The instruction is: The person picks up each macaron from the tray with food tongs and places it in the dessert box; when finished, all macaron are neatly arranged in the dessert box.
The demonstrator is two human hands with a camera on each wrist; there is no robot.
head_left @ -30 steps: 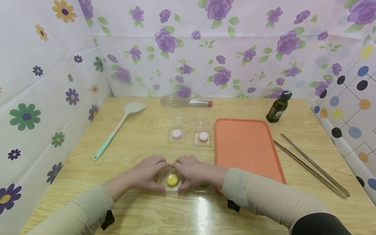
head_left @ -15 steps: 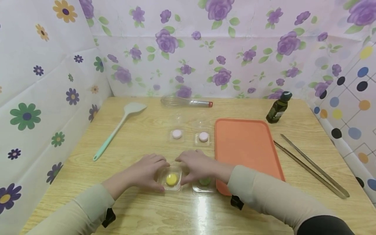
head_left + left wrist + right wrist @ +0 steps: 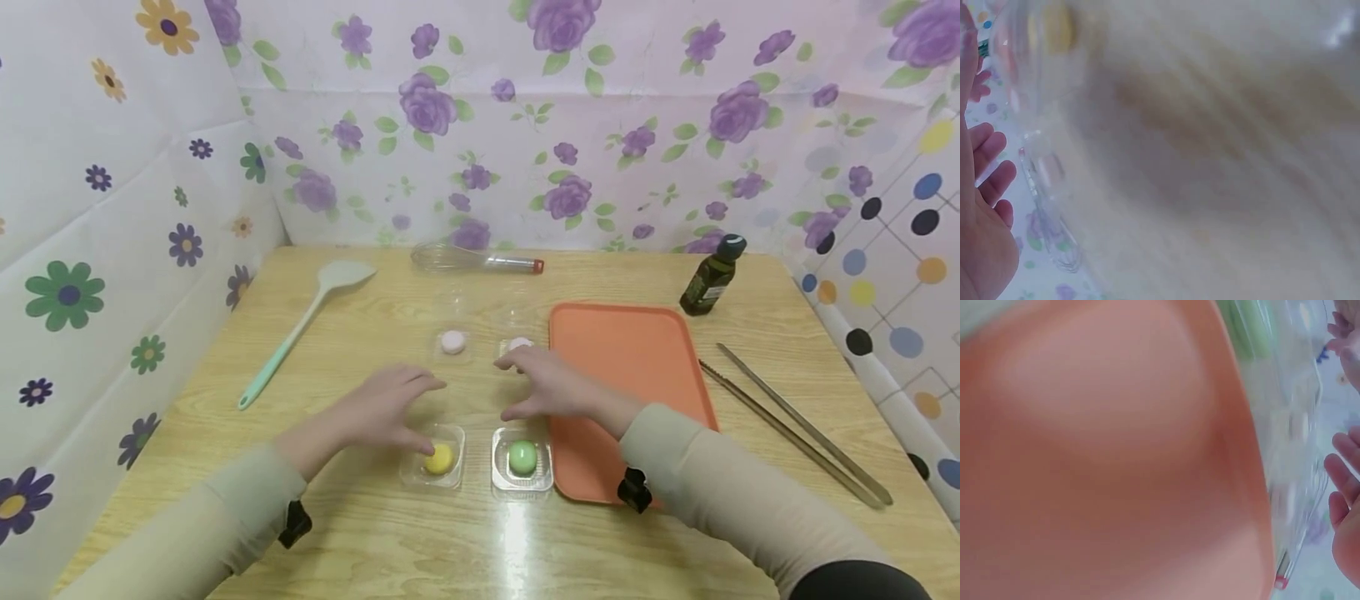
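My left hand (image 3: 378,408) hovers, fingers apart, over the left side of a clear plastic box (image 3: 452,475) with a yellow macaron (image 3: 440,460) inside; the thumb tip overlaps the macaron from above. My right hand (image 3: 558,383) is spread and holds nothing, over the left edge of the orange tray (image 3: 622,350). Its fingertips partly cover a pink macaron (image 3: 519,342) in a clear box with its lid folded back. Between tray and yellow macaron sits a green macaron (image 3: 522,457) in a clear box. Another pink macaron (image 3: 453,342) lies in an open box farther back.
A whisk (image 3: 476,260) lies at the back of the wooden table. On the left is a spatula (image 3: 303,321) with a mint handle. A dark bottle (image 3: 708,279) stands back right, and long metal tongs (image 3: 798,429) lie right of the tray.
Both hands have come off the yellow macaron's box. The right hand moved right and away toward the rear pink macaron, uncovering the green one. The left hand lifted slightly up and forward.
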